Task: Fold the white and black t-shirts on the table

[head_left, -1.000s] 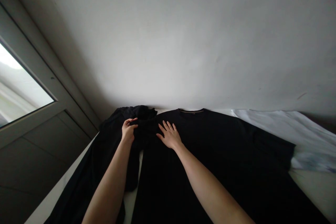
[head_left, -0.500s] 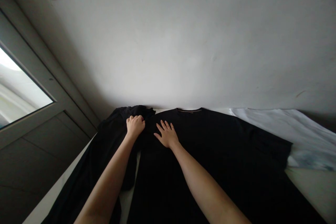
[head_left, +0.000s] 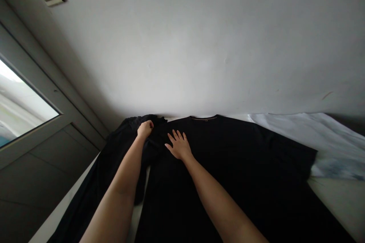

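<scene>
A black T-shirt (head_left: 234, 167) lies spread flat on a white-covered surface, its collar (head_left: 203, 117) against the wall. My right hand (head_left: 177, 145) rests flat on the shirt near its left shoulder, fingers stretched out. My left hand (head_left: 145, 128) is closed in a fist on the shirt's bunched left sleeve (head_left: 155, 131), at the far left by the wall. A second dark garment (head_left: 105, 174) lies crumpled under and to the left of that sleeve.
A white sheet (head_left: 327, 140) covers the surface to the right. A plain white wall (head_left: 199, 45) rises right behind the shirt. A grey door frame with a window (head_left: 25, 102) stands at the left.
My left hand has closed into a fist on the sleeve and pushed it farther toward the wall. My right hand has stayed flat, shifting slightly left.
</scene>
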Available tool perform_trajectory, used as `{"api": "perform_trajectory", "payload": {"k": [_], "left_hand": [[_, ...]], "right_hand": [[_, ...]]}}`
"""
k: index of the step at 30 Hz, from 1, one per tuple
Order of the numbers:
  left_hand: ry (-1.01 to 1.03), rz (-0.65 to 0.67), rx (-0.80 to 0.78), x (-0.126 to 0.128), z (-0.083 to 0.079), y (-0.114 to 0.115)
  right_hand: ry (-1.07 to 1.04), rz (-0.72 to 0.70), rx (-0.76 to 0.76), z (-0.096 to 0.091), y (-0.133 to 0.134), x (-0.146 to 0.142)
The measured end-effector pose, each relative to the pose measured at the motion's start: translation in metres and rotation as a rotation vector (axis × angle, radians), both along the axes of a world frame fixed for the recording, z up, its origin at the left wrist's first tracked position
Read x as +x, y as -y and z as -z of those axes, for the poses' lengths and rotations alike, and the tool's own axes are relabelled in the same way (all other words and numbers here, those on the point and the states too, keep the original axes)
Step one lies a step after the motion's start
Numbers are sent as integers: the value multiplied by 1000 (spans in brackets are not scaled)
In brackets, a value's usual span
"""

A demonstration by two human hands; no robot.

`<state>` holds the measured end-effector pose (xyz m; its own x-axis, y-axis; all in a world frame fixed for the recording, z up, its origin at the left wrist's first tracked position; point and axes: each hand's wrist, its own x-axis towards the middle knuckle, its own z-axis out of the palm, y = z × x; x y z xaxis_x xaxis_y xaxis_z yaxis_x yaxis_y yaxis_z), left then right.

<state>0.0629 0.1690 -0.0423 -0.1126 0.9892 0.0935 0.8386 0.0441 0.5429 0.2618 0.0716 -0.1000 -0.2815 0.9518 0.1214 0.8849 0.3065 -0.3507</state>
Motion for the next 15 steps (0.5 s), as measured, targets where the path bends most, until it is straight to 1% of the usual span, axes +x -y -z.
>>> {"api": "perform_trajectory", "payload": {"k": [2, 4, 7, 10, 13, 15], "left_hand": [[12, -14, 44, -3, 2, 7], [24, -35, 48, -6, 4, 13], [78, -34, -71, -18, 1, 21], [149, -15, -189, -36, -7, 30], [195, -21, -213, -53, -15, 41], [234, -29, -205, -58, -18, 50]], "right_hand": [[2, -1, -14, -1, -1, 0], [9, -7, -33, -3, -1, 0], [25, -19, -65, -5, -1, -1], [45, -20, -92, -6, -2, 0], [75, -27, -162, -11, -5, 1], [61, -38, -203, -19, -10, 0]]}}
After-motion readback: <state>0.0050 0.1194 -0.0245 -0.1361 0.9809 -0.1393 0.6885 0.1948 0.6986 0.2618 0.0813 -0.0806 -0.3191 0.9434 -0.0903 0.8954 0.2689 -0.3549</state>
